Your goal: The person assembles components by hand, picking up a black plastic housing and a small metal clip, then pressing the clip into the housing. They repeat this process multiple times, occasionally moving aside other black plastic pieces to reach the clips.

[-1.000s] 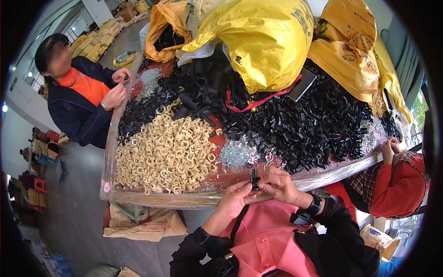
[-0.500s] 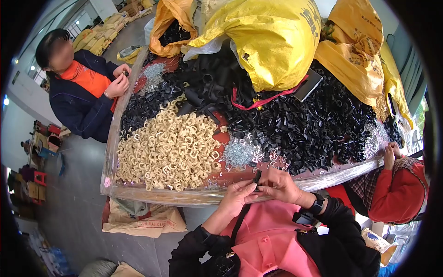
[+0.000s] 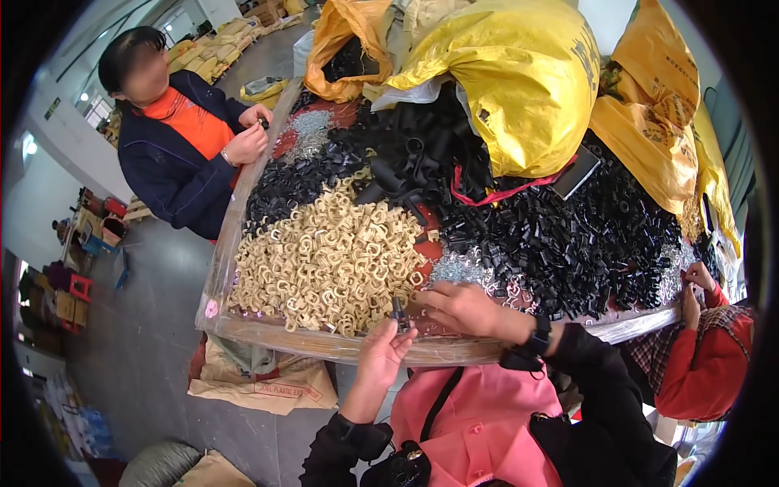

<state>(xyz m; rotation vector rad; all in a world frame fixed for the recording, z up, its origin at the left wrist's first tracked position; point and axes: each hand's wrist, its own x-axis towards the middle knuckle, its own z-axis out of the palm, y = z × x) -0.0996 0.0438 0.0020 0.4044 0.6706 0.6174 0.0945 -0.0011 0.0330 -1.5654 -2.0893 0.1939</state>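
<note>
My left hand [image 3: 383, 351], at the table's near edge, holds a small black plastic part [image 3: 398, 312] upright between thumb and fingers. My right hand [image 3: 465, 311] is just right of it, palm down, its fingers stretched toward the right edge of a heap of beige plastic clips [image 3: 324, 260]. Nothing shows in the right hand, though its fingertips are partly hidden. Beyond that hand lies a small pile of silvery metal pieces [image 3: 459, 268]. A broad heap of black plastic parts [image 3: 560, 243] spreads to the right.
Larger black tubes [image 3: 389, 172] lie behind the beige heap. A yellow sack [image 3: 519, 81] and orange sacks [image 3: 653, 105] stand at the back. A dark flat device [image 3: 578, 173] rests on the black parts. One person [image 3: 182, 138] works at the left, another [image 3: 702, 357] at the right.
My hands have parted. The left keeps the black part and has moved left; the right has let go and shifted up toward the beige clips. The whole view has shifted slightly.
</note>
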